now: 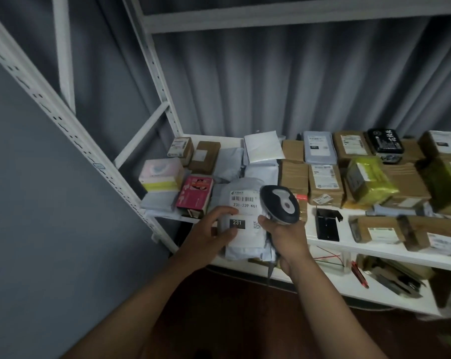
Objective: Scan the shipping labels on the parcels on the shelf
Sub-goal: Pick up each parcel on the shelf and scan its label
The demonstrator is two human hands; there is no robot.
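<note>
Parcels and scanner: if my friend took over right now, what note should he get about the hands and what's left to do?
Left hand: holds the grey mail bag by its left side, label facing up.
Right hand: grips the scanner, whose head hangs over the bag's right edge.
The bag is at the shelf's front edge; cardboard boxes and more bags lie behind and to the right.
Done: this bag is lined up; which parcels are already scanned cannot be told.
Left: scan this label, then the others.
</note>
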